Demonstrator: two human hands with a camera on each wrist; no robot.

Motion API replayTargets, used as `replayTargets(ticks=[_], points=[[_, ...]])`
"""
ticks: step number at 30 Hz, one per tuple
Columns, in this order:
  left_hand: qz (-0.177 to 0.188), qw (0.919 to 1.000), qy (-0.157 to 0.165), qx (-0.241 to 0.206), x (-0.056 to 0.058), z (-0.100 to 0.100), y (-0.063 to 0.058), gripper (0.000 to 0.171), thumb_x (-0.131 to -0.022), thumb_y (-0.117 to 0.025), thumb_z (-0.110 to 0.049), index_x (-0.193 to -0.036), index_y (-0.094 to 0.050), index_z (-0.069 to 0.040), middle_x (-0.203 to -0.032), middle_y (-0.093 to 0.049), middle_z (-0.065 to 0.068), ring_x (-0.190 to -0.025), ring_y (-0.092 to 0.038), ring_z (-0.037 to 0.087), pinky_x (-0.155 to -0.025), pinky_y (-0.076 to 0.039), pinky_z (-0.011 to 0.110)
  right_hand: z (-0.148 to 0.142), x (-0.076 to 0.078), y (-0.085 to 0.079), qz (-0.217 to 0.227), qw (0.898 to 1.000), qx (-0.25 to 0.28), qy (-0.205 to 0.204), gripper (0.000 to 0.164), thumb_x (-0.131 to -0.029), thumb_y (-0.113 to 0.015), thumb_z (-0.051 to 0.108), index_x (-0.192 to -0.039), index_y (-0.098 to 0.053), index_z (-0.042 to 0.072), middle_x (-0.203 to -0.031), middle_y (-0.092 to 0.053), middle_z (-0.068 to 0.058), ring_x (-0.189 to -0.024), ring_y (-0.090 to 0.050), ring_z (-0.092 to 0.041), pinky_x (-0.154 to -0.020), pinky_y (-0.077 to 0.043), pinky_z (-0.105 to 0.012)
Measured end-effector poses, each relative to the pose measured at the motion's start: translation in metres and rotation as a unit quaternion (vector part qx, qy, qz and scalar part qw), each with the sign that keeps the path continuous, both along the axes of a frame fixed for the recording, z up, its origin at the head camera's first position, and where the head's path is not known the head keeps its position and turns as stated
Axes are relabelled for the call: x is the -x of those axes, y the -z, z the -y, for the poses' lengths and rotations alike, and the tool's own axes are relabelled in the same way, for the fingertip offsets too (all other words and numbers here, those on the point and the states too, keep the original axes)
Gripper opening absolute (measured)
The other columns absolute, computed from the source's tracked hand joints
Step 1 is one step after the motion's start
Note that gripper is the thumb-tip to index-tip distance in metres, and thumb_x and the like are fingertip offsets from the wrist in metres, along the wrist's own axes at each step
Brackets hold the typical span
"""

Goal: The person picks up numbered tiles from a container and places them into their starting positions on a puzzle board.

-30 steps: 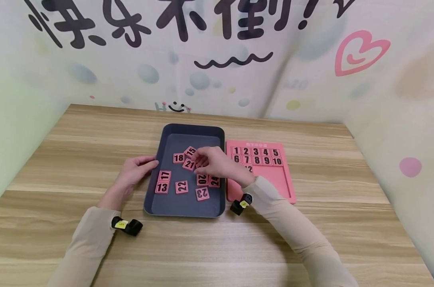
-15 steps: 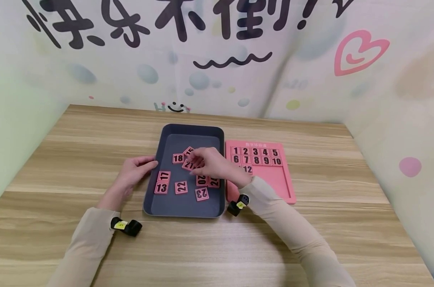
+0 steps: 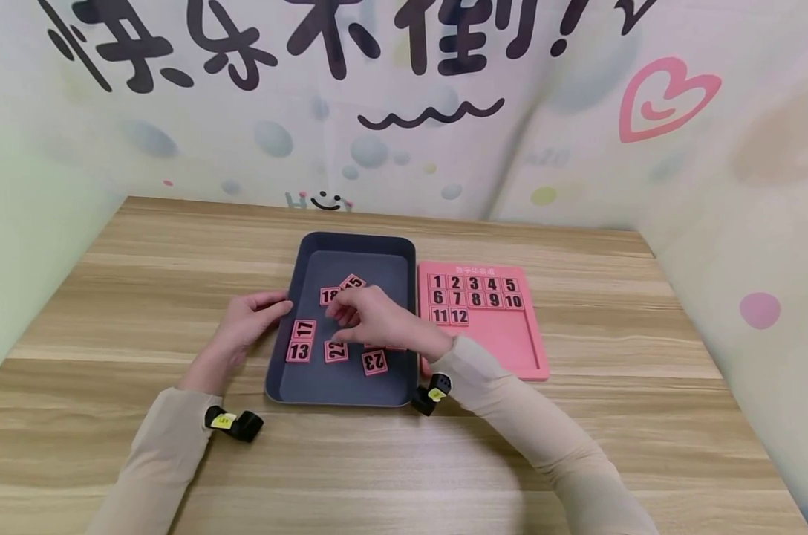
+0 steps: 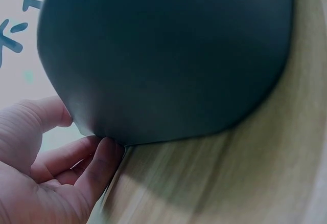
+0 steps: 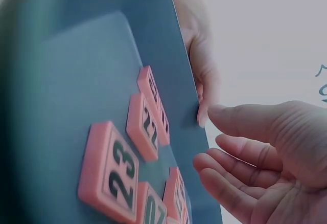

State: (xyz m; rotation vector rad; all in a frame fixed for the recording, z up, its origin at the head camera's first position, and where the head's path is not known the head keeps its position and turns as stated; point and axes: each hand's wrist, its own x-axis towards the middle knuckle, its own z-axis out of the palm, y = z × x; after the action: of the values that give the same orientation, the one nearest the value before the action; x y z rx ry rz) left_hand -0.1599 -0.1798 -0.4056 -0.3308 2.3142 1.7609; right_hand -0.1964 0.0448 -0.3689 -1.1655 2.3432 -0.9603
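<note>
Two hands show in the head view, working about a dark tray (image 3: 340, 388) on the wood-grain table (image 3: 350, 483). The left hand (image 3: 246, 323) touches the tray's left side near its rim. The right hand (image 3: 376, 319) is over the tray, its fingers bent and its thumb just beside tile 22 (image 3: 336, 353); whether they touch cannot be told. Tile 17 (image 3: 304, 330) lies against tile 13 (image 3: 299, 352) on the left, tile 23 (image 3: 374, 362) nearer the front, and tile 15 (image 3: 354, 281) beside tile 18 (image 3: 327, 296) farther back. Others are partly hidden under the hand. Just right of the tray lies a pink board (image 3: 504, 338), with tiles 1 to 12 set in it.

From the left wrist, the fingertips and thumb rest against the tray's outer wall — set apart, not curled round it.

From the right wrist, the thumb and loosely bent fingers stand apart with a moderate gap — nothing between them — while tiles 23 and 22 lie in the tray.
</note>
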Motion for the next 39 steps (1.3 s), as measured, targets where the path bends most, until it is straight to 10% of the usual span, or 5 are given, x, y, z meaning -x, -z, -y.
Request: replayTargets(ticks=[16, 39], points=[[-0.011, 0.9999, 0.003, 0.006, 0.000, 0.001, 0.002, 0.048, -0.093, -0.058, -0.022, -0.132, -0.049, 0.006, -0.133, -0.049, 0.022, -0.108, -0.050, 0.010, -0.078, -0.045, 0.011, 0.030, -0.028, 0.000, 0.022, 1.000, -0.005, 0.014, 0.029, -0.081, -0.074, 0.009, -0.107, -0.066, 0.001, -0.095, -0.066, -0.009, -0.080, -0.060, -0.010, -0.069, -0.047, -0.012], [-0.008, 0.9999, -0.001, 0.012, 0.000, 0.001, 0.002, 0.049, -0.093, -0.058, -0.025, -0.133, -0.050, 0.004, -0.134, -0.049, 0.020, -0.114, -0.048, 0.016, -0.077, -0.045, 0.011, 0.053, -0.032, 0.023, -0.070, 0.991, -0.108, 0.035, 0.024, -0.080, -0.075, 0.013, -0.102, -0.067, 0.009, -0.088, -0.056, 0.000, -0.076, -0.050, -0.006, -0.063, -0.042, -0.012]])
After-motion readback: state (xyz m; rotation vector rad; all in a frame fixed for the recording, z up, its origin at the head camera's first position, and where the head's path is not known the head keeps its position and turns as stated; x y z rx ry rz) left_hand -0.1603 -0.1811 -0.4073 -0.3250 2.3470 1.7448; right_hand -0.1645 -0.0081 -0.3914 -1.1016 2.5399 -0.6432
